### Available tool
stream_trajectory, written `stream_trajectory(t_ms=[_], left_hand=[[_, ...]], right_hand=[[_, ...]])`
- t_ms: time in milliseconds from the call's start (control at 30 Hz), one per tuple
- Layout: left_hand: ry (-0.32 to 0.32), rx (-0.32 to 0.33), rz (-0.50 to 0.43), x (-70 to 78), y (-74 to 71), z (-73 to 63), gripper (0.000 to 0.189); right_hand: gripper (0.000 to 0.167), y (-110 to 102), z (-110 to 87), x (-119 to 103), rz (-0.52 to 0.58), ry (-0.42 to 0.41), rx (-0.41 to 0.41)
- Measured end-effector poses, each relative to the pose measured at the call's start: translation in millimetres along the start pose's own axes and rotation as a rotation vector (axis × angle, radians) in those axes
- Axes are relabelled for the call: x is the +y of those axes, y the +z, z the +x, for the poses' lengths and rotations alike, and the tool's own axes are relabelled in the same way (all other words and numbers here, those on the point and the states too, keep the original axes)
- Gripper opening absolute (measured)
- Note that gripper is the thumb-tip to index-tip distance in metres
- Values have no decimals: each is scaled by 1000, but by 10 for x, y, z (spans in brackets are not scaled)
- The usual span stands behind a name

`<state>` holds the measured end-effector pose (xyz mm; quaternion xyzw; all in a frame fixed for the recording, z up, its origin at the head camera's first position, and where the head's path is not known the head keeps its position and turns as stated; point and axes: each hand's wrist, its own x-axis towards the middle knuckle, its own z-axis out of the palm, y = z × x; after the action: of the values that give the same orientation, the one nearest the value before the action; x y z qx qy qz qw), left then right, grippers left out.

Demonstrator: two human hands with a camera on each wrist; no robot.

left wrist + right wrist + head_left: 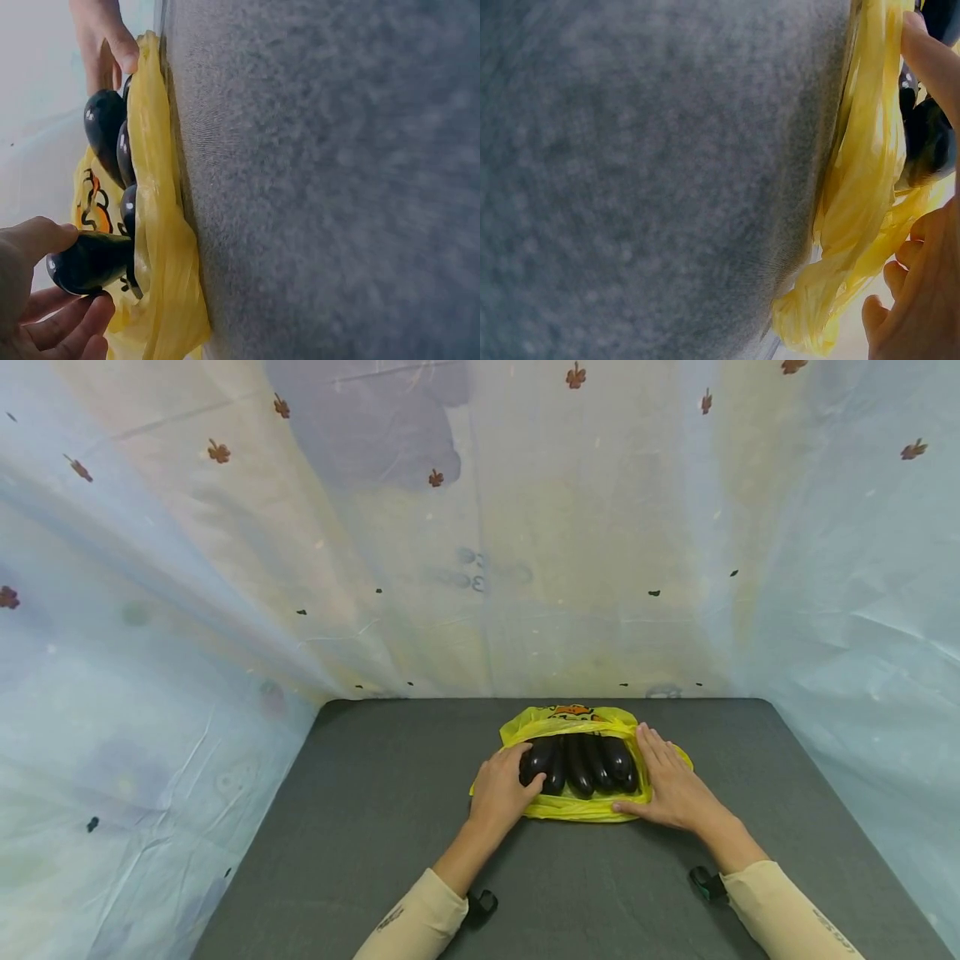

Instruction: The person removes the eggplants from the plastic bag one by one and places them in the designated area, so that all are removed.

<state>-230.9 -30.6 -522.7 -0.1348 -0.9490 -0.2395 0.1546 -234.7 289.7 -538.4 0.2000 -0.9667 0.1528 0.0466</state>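
Note:
Several glossy black eggplants (pixel 579 768) lie side by side in the mouth of a yellow plastic bag (pixel 581 812). My left hand (pixel 501 785) grips the leftmost eggplant (pixel 86 262); the left wrist view shows the thumb on one side of it and the fingers on the other. Against the bag's right side, my right hand (pixel 671 785) rests with its fingers extended and its thumb (pixel 926 56) at the front rim. Part of the bag's right side is hidden under that hand. An orange and black print shows on the bag's back part.
The bag lies on a dark grey table (pixel 390 802), close to its far edge. Pale patterned sheeting (pixel 525 543) hangs behind the table and along its sides. Black straps (pixel 480 906) are at both wrists, by the cream sleeves (pixel 420 918).

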Motion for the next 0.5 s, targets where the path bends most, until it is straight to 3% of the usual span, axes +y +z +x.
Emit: stream_trajectory(t_ms=[500], left_hand=[[-45, -27, -174, -201, -278, -216, 53]], right_hand=[[138, -22, -7, -1, -1, 9, -7]])
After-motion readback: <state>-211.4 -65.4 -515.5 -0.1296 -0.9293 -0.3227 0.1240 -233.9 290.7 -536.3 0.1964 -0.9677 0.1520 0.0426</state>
